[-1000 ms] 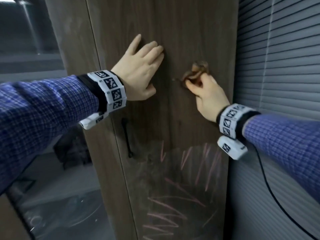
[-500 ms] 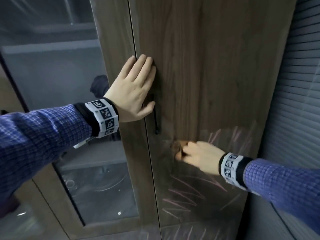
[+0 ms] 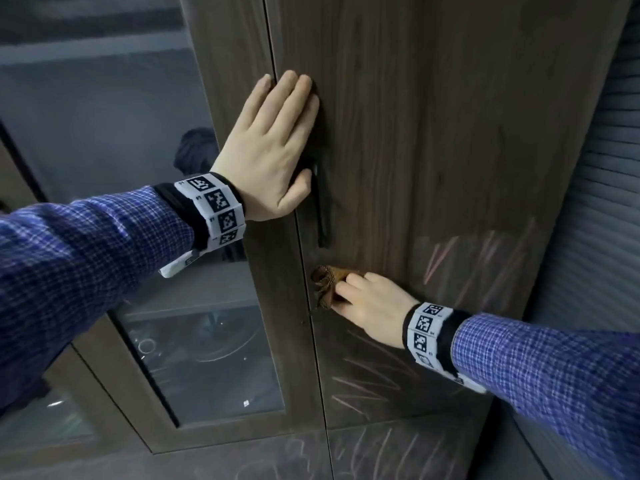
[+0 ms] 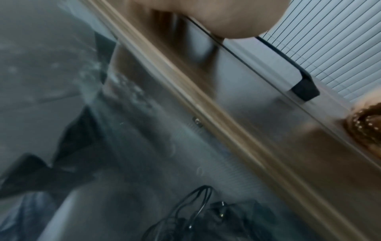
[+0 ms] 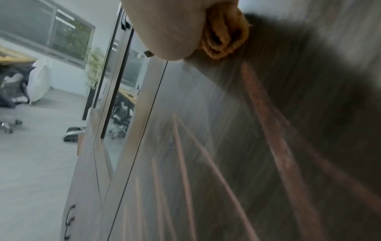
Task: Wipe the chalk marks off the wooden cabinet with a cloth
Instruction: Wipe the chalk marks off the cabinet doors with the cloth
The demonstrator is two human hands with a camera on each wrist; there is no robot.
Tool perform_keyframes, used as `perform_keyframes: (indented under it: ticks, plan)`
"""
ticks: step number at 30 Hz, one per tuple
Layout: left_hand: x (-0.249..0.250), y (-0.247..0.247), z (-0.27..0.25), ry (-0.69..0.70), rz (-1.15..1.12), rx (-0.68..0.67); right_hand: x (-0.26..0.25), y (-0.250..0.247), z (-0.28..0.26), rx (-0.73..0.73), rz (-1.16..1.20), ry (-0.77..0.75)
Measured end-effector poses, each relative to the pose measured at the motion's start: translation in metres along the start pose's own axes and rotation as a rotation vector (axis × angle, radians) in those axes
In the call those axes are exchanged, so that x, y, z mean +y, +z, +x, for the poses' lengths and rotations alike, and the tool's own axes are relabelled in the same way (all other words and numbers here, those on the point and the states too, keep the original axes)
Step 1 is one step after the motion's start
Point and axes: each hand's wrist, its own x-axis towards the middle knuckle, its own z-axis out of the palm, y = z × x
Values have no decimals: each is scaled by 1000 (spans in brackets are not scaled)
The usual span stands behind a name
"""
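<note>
A dark wooden cabinet door [image 3: 433,133] fills the middle of the head view. Pink chalk marks [image 3: 446,258] streak its lower half, with more [image 3: 360,382] under my right arm and along the bottom rail. My right hand [image 3: 367,303] grips a bunched brown cloth [image 3: 325,282] and presses it on the door near its left edge, just below the black handle [image 3: 322,209]. The right wrist view has the cloth [image 5: 224,32] against the wood above long chalk lines [image 5: 268,117]. My left hand [image 3: 273,147] lies flat, fingers straight, across the seam between the doors.
A glass-fronted door [image 3: 104,133] stands to the left, with dark items behind the pane. Grey slatted blinds [image 3: 602,209] close off the right side. In the left wrist view, black cables [image 4: 198,212] lie below behind the glass.
My right hand carried the cloth down from the upper door to its lower left, beside the handle's foot, then further left. My left hand shifted left to the door seam. The view tilted downward.
</note>
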Motion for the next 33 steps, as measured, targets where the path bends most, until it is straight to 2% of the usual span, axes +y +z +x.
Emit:
perform_keyframes:
  ticks: [5,7,9,11,13,14,19,22,25,28,30,33]
  plan:
    - [-14,3,0,72,-11,30,23,-35,25,160,19,135]
    - [-15,6,-1,74,-17,44,18,-31,25,169,24,141]
    - [-14,7,-1,69,-18,58,2,-15,20,107,55,83]
    - [-14,6,-2,75,-29,71,-21,3,13,-39,41,4]
    - [-16,6,-2,80,-43,81,-36,9,9,-126,65,4]
    - [-17,6,-2,83,-49,86,-38,6,9,-123,97,33]
    - [-18,9,-2,88,-82,108,-32,-34,43,15,165,291]
    - [-19,8,-3,93,-101,111,-45,-43,67,84,182,408]
    - [-22,8,-3,106,-139,123,-53,-54,93,222,170,555]
    - [-23,6,-3,112,-195,146,-37,-79,125,337,131,697]
    - [-23,3,-3,113,-217,149,-26,-91,136,331,81,727]
    - [-23,-4,-2,109,-188,111,-27,-80,126,303,22,622]
